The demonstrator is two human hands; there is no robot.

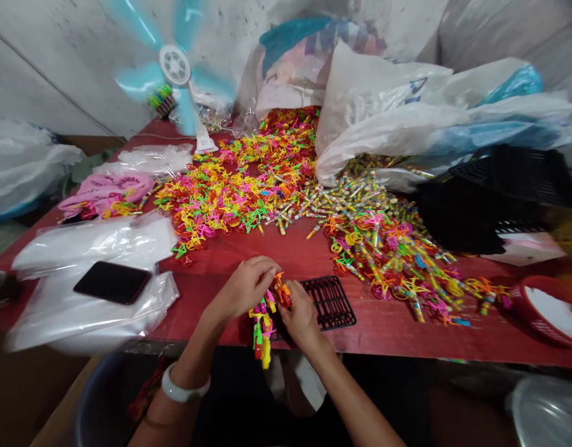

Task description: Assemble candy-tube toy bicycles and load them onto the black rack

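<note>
My left hand point(251, 284) is bent with its fingers together at the top of a bunch of small plastic toy pieces point(262, 332) in green, yellow, pink and red. The bunch hangs down at the table's front edge. My right hand point(302, 315) pinches an orange plastic toy piece point(282, 289), close against the left fingertips. Beneath and beside the right hand, a black plastic grid rack point(333, 302) lies flat on the red table point(211, 273). How the bunched pieces join is too small to tell.
Heaped colourful plastic pieces point(230, 198) and printed tubes point(355, 195) cover the table's back. More mixed pieces point(383, 248) lie at right, near a red basket point(541, 304). At left are clear bags point(94, 248) and a phone point(112, 282). A fan point(186, 105) stands behind.
</note>
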